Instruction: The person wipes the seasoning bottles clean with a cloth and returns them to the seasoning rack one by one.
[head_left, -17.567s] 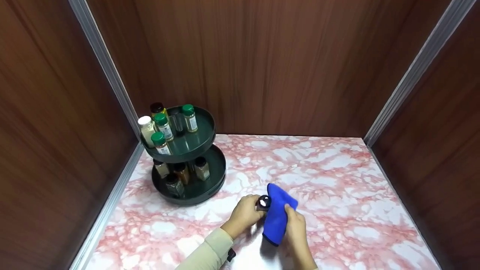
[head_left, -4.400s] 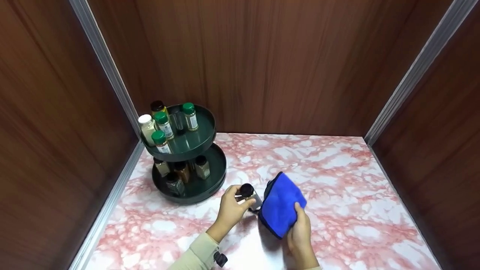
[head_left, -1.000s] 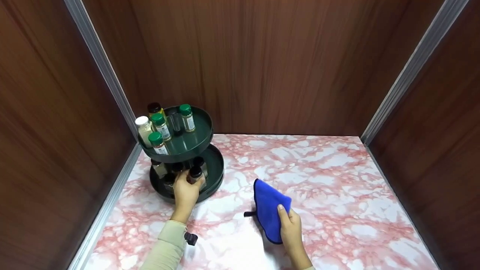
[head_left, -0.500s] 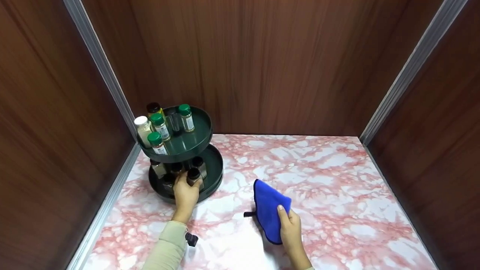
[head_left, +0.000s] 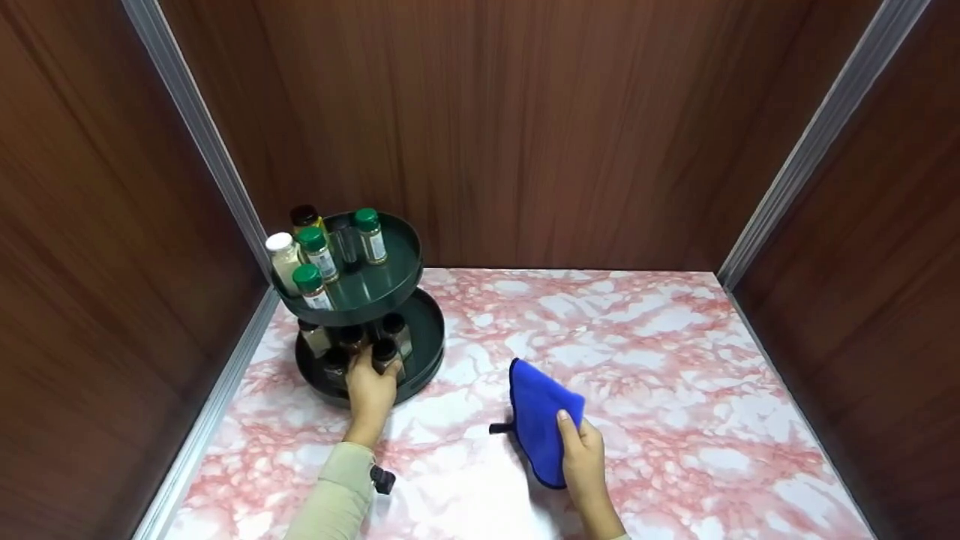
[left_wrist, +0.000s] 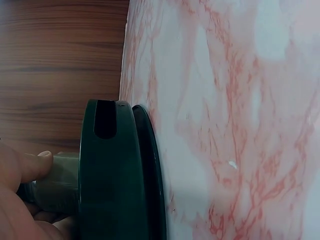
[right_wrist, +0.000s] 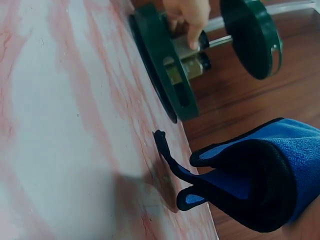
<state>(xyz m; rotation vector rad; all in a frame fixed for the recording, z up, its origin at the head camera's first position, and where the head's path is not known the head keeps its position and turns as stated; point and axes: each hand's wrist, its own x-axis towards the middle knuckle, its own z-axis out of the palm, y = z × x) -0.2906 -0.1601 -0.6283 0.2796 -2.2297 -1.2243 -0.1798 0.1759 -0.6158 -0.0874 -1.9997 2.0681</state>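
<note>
In the head view my left hand (head_left: 371,394) reaches into the lower tier of a dark green two-tier turntable rack (head_left: 429,341). Its fingers and thumb grip a black-capped glass spice jar (head_left: 385,352) standing within the rim. The left wrist view shows that jar's greyish body (left_wrist: 57,187) between thumb and fingers, its lower end hidden by the tray wall (left_wrist: 110,175). To the right, my right hand (head_left: 585,461) holds a folded blue cloth (head_left: 538,424) with black edging above the table, thumb on top. In the right wrist view the cloth's folds (right_wrist: 300,155) hang open.
Several other dark-capped jars (head_left: 315,337) crowd the lower tier around my left fingers. The upper tier (head_left: 382,289) overhangs them, carrying green-capped jars (head_left: 319,259), a white-capped jar (head_left: 286,259) and a dark-capped one. Wood-grain panels (head_left: 480,135) enclose the marbled table (head_left: 637,360) on three sides.
Earlier my left hand held a black-capped jar beside the cloth over the table; it has since moved left into the lower tier. Over the last second, both hands stay nearly still.
</note>
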